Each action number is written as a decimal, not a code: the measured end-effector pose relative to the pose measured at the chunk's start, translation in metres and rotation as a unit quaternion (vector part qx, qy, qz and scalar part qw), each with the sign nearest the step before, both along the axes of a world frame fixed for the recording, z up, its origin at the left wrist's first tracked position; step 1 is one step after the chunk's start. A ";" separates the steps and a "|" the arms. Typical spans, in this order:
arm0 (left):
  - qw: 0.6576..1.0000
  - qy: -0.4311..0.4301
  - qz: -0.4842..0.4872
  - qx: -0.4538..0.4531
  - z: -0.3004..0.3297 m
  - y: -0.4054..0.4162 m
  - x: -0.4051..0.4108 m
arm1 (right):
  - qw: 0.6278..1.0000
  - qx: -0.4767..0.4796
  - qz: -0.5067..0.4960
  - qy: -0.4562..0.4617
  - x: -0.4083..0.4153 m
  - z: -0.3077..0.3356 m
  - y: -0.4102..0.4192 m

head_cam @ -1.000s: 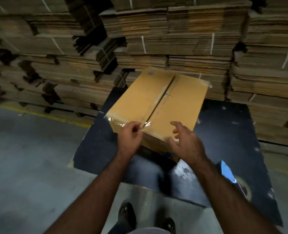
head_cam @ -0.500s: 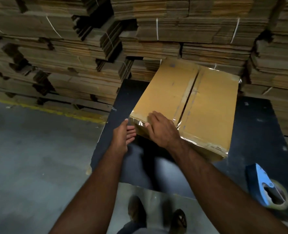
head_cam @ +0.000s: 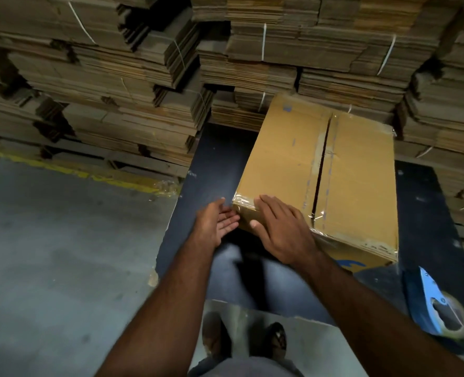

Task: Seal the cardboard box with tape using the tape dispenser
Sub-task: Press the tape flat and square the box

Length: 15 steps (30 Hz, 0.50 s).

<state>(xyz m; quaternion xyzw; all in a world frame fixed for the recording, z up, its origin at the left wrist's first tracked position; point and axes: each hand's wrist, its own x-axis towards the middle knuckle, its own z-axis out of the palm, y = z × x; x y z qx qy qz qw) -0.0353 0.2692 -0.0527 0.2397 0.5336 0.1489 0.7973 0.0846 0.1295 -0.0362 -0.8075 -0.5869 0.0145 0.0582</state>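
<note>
**Now pressing tape down at the box's near-left corner**

Here the cardboard box (head_cam: 315, 172) sits on a dark bench (head_cam: 217, 159), its far end close to the bundled stacks of flattened cartons (head_cam: 116, 85). Its two top flaps meet along a centre seam with a dark gap showing, and shiny clear tape (head_cam: 243, 200) wraps the near-left corner and runs along the near top edge.

The right hand (head_cam: 282, 232) lies flat and open over that corner, fingers spread on the top face and thumb down the near side, pressing rather than gripping. The left hand (head_cam: 216, 223) is open too, palm turned toward the box's left side, fingertips at or just short of it; it holds nothing.

The tape dispenser (head_cam: 437, 303), blue with a roll fitted, lies on the bench to the right of the box, well apart from both hands.

The box looks light but stiff at its edges and springy in the flap middles, so corners and edges are the places to brace it. The tape film is probably slick and clingy. The dispenser is best taken by its blue handle, clear of the cutting end.
</note>
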 end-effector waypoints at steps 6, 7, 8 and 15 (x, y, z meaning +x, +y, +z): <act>0.999 -0.038 -0.005 -0.016 -0.019 -0.028 -0.011 | 0.997 0.023 -0.042 -0.060 -0.012 0.016 -0.004; 0.999 -0.042 -0.002 -0.009 -0.021 -0.029 -0.010 | 0.997 0.027 -0.050 -0.061 -0.014 0.019 0.005; 0.999 -0.047 0.001 0.000 -0.022 -0.029 -0.010 | 0.997 0.028 -0.051 -0.052 -0.015 0.019 0.014; 0.996 -0.039 0.046 0.064 -0.027 -0.030 -0.011 | 1.000 0.002 -0.002 0.006 -0.017 -0.012 0.024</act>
